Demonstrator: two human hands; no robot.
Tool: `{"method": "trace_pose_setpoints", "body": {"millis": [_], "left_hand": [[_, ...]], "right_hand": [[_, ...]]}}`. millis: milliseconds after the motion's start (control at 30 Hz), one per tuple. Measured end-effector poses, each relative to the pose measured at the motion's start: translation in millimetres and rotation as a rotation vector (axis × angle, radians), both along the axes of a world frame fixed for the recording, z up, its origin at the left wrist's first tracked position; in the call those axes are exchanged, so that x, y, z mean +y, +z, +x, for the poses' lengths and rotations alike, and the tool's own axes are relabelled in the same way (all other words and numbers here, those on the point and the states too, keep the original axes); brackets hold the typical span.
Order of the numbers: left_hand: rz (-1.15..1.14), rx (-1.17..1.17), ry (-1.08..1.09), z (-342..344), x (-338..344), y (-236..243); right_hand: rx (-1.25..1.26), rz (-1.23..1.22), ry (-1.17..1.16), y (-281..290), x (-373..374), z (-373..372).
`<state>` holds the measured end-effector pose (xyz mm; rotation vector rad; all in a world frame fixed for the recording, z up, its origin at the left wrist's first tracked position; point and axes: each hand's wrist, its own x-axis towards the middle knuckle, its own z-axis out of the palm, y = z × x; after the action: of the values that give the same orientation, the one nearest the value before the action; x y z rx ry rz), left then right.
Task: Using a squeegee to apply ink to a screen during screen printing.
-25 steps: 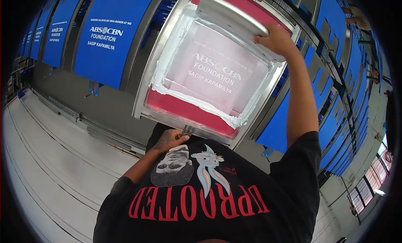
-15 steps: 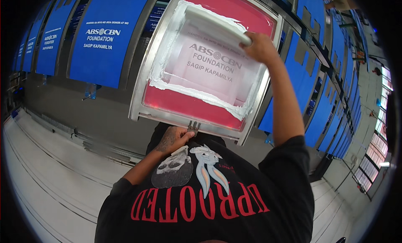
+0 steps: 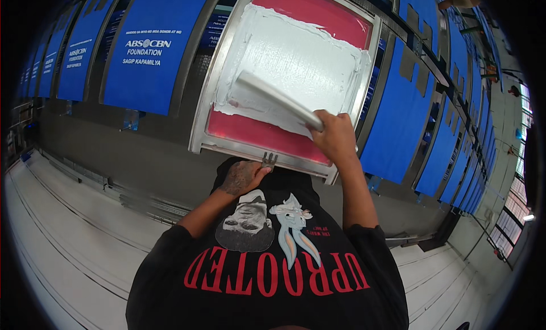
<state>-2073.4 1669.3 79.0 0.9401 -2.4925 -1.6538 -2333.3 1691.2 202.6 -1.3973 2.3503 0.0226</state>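
Note:
A screen frame [image 3: 199, 128] with silver rails lies ahead of me, red at top and bottom [image 3: 261, 133], its middle [image 3: 296, 57] covered in white paste. My right hand [image 3: 333, 133] grips a long pale squeegee [image 3: 276, 99], which slants across the lower part of that white area. At the frame's front edge, my left hand [image 3: 244, 176] is closed on a small metal bracket [image 3: 269, 159], its thumb on top.
Blue printed panels on metal boards [image 3: 139, 79] run in a row to the left, and more blue panels [image 3: 387, 136] stretch away on the right beside a dark rail. A co-worker's hand [image 3: 446, 1] shows at the top right. A metal rail [image 3: 136, 202] runs low along the left.
My right hand and the squeegee have moved from the screen's far side toward me. White paste now covers the middle, hiding the lettering. My left hand has stayed on the bracket.

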Motion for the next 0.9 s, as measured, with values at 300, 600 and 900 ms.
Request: {"method": "trace_pose_setpoints", "body": {"millis": [300, 600, 900], "left_hand": [[-0.907, -0.007, 0.672, 18.8, -118.8, 14.1], [-0.147, -0.279, 0.855, 43.8, -75.2, 13.1], [0.033, 0.127, 0.652, -89.3, 40.8, 20.1]], "right_hand": [[-0.766, -0.265, -0.645, -20.2, 29.5, -132.3], [-1.121, -0.323, -0.810, -51.6, 75.1, -166.2], [-0.902, -0.627, -1.023, 16.6, 268.3, -236.3]]}}
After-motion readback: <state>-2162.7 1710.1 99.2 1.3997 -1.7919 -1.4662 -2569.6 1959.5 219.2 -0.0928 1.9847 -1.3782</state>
